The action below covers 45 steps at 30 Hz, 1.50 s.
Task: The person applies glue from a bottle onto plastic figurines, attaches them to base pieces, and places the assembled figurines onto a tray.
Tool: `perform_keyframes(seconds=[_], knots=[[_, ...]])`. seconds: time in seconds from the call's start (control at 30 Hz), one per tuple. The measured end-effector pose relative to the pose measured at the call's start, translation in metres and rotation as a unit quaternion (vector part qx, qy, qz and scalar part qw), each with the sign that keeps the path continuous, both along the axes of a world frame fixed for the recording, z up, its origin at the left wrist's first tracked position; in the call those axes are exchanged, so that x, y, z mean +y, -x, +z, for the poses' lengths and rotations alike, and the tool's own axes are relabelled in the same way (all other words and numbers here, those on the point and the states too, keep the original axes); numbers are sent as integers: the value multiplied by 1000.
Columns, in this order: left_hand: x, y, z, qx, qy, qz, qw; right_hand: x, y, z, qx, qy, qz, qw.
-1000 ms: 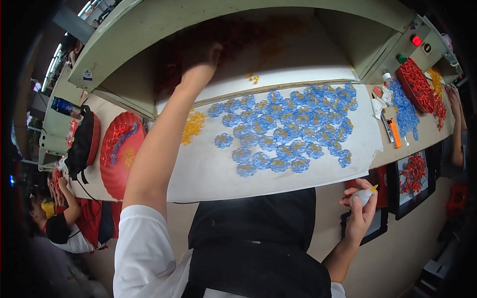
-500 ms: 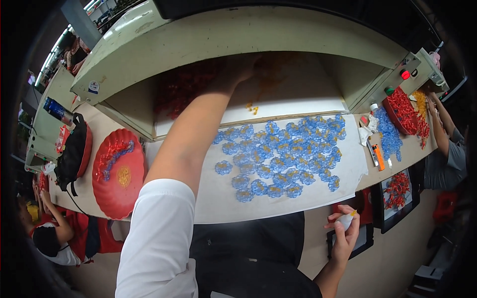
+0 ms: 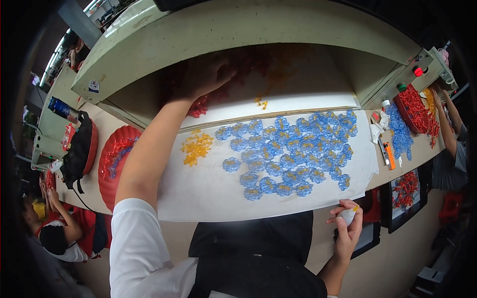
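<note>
My left hand reaches into the shaded hooded box, among red plastic pieces. Its fingers look spread, though the shade blurs them, and nothing shows in them. Low on the right, my right hand is closed around a small white squeeze bottle with a yellow tip, held off the paper's near edge. Rows of translucent blue flower-shaped pieces with yellow middles cover the white paper sheet. Beside my left forearm sits a loose pile of yellow pieces.
The hooded box arches over the back. Left: a red scalloped tray, a black bag. Right: blue pieces, a red bowl of red pieces, an orange cutter. Co-workers sit at both sides.
My left hand has moved left inside the box, from near the yellow bits to the red pieces. The yellow pile shows now beside my forearm. My right hand still holds the bottle.
</note>
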<state>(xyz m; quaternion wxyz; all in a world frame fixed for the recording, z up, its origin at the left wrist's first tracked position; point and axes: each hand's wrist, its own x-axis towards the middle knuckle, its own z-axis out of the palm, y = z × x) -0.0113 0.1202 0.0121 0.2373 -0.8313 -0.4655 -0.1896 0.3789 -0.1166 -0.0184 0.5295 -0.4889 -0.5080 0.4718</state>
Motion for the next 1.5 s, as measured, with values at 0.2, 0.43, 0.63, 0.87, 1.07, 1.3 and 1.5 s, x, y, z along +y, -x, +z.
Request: perform_keyframes(seconds=[0.2, 0.43, 0.63, 0.87, 1.07, 1.3, 1.5], knots=[[56, -64, -2, -102, 6, -19, 995, -2, 2, 5, -6, 22, 2, 1000], [58, -28, -16, -59, 157, -17, 986, -9, -4, 1, -8, 27, -1, 1000], [29, -11, -3, -63, 263, 2, 963, -6, 1, 2, 3, 26, 19, 999], [21, -72, -10, -46, -7, 139, 989, -10, 7, 1, 33, 26, 47, 998], [40, -70, -45, -102, -19, 92, 990, -15, 11, 6, 27, 12, 58, 998], [5, -42, -9, -28, 158, 42, 986, -20, 11, 4, 22, 31, 63, 997], [0, -48, 4, -48, 304, 78, 948, -18, 14, 7, 9, 20, 78, 997]])
